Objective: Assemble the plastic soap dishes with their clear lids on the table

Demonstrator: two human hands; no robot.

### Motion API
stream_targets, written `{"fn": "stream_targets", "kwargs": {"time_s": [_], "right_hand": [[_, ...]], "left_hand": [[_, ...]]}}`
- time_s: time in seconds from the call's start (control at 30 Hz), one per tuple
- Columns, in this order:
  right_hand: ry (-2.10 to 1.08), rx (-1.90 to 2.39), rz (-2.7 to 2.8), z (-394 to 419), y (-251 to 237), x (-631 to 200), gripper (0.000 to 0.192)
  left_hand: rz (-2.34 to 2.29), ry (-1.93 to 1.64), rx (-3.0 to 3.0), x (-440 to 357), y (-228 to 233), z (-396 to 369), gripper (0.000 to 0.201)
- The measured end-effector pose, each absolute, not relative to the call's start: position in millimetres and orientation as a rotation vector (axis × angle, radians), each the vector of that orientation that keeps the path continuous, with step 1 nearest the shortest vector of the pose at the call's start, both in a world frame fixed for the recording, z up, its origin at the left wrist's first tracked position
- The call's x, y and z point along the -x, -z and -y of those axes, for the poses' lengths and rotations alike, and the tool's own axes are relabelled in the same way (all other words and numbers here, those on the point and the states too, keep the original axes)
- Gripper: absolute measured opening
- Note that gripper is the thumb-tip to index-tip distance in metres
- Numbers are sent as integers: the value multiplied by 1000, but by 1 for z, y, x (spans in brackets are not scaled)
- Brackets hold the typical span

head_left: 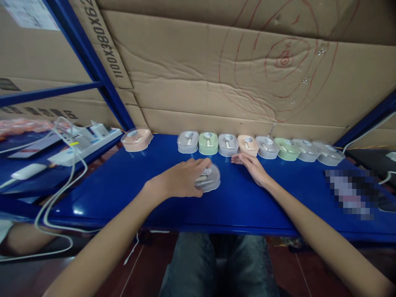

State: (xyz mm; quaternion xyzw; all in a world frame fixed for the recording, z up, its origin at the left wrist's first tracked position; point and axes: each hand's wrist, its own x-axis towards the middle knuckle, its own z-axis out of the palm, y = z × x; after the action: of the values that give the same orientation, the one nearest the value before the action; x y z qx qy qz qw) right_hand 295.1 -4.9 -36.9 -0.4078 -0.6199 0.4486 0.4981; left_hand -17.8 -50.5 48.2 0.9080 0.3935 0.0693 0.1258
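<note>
My left hand (185, 177) grips a small grey plastic box (212, 180) with a clear lid, near the middle of the blue tabletop. Its fingers lie over the far side and the thumb rests at the near side, hiding the box's left part. My right hand (248, 165) is open with its fingers stretched out, just in front of the row of similar boxes. Nearest to it are a peach box (248, 145) and a grey box (228, 144). A green box (208, 143) and another grey box (187, 142) stand at the row's left end.
Further right in the row are a second green box (287, 149) and several grey ones. A pink box (137, 140) stands apart at the left. A power strip (83, 146) with white cables lies left. Behind rises a cardboard wall (185, 62); a blurred-out item lies right.
</note>
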Motion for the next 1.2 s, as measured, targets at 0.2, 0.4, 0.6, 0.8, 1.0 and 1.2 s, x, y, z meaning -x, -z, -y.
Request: {"fn": "stream_targets", "kwargs": {"time_s": [0.2,0.4,0.6,0.8,1.0,1.2], "right_hand": [[-1039,956,1635,12,29,-296,54],[-847,868,1835,17,30,-296,77],[-690,981,1934,20,29,-292,91],[-703,1023,1912,20,28,-293,82],[-847,988,1750,17,21,-304,68],[-668,1103,1849,14,-10,-350,58]], "left_hand": [[-697,-411,-2835,-40,-25,22,74],[-565,-736,-2757,-54,2,0,77],[-661,-831,-2557,-43,9,0,87],[-754,-813,-2459,-42,8,-3,106],[-864,-759,-2351,-39,2,1,136],[-906,-600,-2397,-34,-5,-2,120]]}}
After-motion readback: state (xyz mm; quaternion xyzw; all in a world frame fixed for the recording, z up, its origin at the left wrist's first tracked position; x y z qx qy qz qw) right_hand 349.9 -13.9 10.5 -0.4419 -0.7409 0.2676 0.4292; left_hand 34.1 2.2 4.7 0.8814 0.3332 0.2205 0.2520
